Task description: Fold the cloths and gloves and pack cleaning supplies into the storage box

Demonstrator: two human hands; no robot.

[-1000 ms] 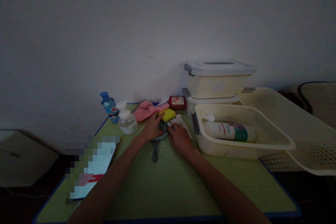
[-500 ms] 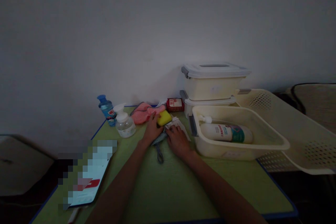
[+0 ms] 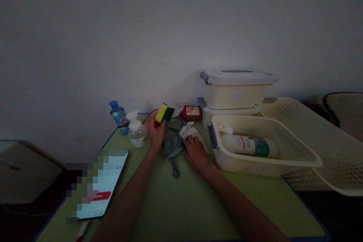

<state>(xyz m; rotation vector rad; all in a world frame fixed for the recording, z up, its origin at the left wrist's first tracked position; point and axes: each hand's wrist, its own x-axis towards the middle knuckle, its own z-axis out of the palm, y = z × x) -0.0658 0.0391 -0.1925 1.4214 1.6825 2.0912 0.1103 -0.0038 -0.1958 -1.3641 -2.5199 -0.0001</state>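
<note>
My left hand (image 3: 155,132) pinches a yellow sponge (image 3: 164,113) with a dark green scouring side, raised and tilted above the table. Under and beside it lies a crumpled grey-green cloth (image 3: 172,138) with a hanging loop, and a pink cloth (image 3: 150,117) is partly hidden behind the hand. My right hand (image 3: 196,153) is low on the table, fingers curled against the near edge of a white cloth (image 3: 195,133). That white cloth is bunched, with a fold sticking up.
A clear pump bottle (image 3: 138,132) and a blue bottle (image 3: 119,117) stand left. A red packet (image 3: 192,113) lies by the wall. Lidded boxes (image 3: 236,94), an open bin (image 3: 263,168) holding a white bottle (image 3: 249,145), and a basket (image 3: 334,151) are right. A tablet (image 3: 104,185) lies left.
My left hand has lifted the sponge up and to the left off the cloths, turning its green side into view. More of the grey-green cloth shows. My right hand has hardly moved.
</note>
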